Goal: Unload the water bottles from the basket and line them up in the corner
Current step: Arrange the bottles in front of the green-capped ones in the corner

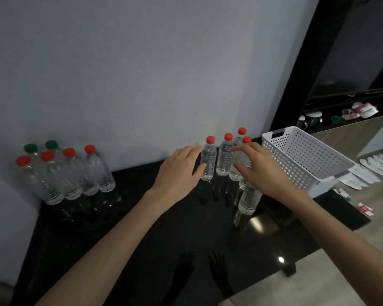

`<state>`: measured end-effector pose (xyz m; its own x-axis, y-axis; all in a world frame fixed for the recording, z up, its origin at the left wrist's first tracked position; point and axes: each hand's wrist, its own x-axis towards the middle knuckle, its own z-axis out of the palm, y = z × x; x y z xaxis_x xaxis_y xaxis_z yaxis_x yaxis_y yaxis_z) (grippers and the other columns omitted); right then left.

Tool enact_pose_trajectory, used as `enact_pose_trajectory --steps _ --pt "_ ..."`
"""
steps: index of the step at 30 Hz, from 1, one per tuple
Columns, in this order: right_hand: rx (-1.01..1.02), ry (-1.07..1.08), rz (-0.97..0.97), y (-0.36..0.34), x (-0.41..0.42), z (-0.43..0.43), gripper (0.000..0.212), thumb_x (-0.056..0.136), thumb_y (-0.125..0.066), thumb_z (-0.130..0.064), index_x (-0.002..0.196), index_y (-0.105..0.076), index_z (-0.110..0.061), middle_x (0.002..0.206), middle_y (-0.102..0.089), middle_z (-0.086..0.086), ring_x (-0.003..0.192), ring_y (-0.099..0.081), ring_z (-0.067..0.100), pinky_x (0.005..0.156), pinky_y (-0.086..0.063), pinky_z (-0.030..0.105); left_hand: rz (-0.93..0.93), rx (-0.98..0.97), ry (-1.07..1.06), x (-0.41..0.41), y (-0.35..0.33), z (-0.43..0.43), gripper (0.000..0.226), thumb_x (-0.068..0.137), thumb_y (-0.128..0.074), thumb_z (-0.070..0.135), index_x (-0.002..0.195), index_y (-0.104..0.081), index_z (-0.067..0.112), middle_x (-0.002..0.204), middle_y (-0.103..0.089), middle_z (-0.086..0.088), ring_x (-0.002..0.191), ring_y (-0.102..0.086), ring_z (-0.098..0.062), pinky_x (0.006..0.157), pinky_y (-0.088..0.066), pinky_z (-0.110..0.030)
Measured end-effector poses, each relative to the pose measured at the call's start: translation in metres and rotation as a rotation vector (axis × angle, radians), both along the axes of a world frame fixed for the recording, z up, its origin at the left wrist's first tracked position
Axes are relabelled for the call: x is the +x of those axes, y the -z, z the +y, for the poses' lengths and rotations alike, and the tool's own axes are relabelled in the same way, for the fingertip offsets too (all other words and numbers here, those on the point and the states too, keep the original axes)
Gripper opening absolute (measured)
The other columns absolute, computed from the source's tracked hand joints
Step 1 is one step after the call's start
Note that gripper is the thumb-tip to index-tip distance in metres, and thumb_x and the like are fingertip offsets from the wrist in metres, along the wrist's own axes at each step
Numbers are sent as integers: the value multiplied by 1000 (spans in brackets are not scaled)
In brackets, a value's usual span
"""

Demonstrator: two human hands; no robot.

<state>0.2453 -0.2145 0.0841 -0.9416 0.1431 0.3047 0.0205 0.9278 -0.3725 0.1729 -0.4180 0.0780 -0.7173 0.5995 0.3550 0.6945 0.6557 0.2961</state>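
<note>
A white basket [307,160] is seen at the right end of the black worktop [155,228]. Just left of the basket, five red-capped bottles [224,157] stand upright. The left hand [179,171] is open, thumb touching the leftmost bottle [208,162]. The right hand [261,168] is open, fingers spread over the bottles nearest the basket. Six more bottles [71,173] are grouped well left of the basket, against the wall.

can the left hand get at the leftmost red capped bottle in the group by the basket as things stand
Probably yes. The left hand is already open beside that leftmost red-capped bottle, thumb near its body, with nothing between them. The right hand is busy over the neighbouring bottles and does not block it.
</note>
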Motion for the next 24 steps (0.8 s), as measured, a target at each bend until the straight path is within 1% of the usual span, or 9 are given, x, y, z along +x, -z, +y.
enact_pose_trajectory --steps 3,6,9,15,17,19,21,22,24 --pt "-4 -12 -9 10 -27 46 40 90 -58 -30 129 -53 -22 134 -50 5 122 -46 25 101 -42 42 -27 3 -17 -26 14 48 53 97 -47 35 145 -33 18 148 -41 1 132 -41 -15 106 -36 -32" --pt "4 -28 -36 20 -57 93 40 90 -58 -29 129 -52 -22 134 -50 4 123 -46 25 102 -42 41 -75 7 -72 -58 26 91 53 96 -49 33 145 -33 18 148 -40 -1 132 -42 -17 106 -37 -33" --pt "40 -38 -83 31 -84 138 41 89 -59 -29 130 -53 -21 130 -52 5 117 -48 27 98 -43 39 -105 12 -143 -88 35 125 53 97 -49 32 146 -34 17 150 -37 -2 134 -40 -19 106 -38 -36" --pt "8 -34 -357 72 -130 199 47 89 -59 -34 132 -48 -20 131 -46 12 120 -46 31 99 -42 42 -221 -74 -220 -144 62 168 56 97 -49 31 148 -29 19 154 -30 -3 137 -35 -23 108 -38 -44" --pt "36 -45 -373 87 -137 205 46 90 -58 -35 131 -44 -19 122 -46 13 108 -51 30 90 -46 40 -281 -126 -250 -162 77 171 57 96 -50 31 148 -28 20 155 -29 -3 137 -35 -27 107 -38 -48" --pt "86 -81 -355 98 -141 206 43 92 -52 -39 128 -38 -21 111 -45 11 90 -54 25 75 -49 36 -332 -164 -273 -172 90 172 58 96 -51 30 148 -28 21 149 -36 -6 131 -41 -29 104 -42 -48" --pt "175 -152 -362 106 -143 205 41 96 -44 -41 129 -30 -22 102 -48 9 72 -54 22 61 -45 33 -311 -163 -280 -176 100 172 55 95 -53 26 145 -30 21 138 -45 -8 121 -50 -27 96 -48 -45" --pt "216 -180 -354 109 -145 206 40 96 -42 -43 128 -29 -22 98 -50 8 69 -55 24 58 -43 33 -278 -160 -284 -178 103 171 52 94 -53 26 142 -33 20 132 -49 -9 115 -53 -26 92 -50 -44" --pt "245 -208 -319 110 -150 207 39 95 -43 -46 122 -32 -20 92 -54 6 70 -60 26 58 -44 34 -215 -182 -284 -179 105 169 45 94 -53 29 135 -38 17 122 -54 -8 103 -58 -23 83 -53 -40"
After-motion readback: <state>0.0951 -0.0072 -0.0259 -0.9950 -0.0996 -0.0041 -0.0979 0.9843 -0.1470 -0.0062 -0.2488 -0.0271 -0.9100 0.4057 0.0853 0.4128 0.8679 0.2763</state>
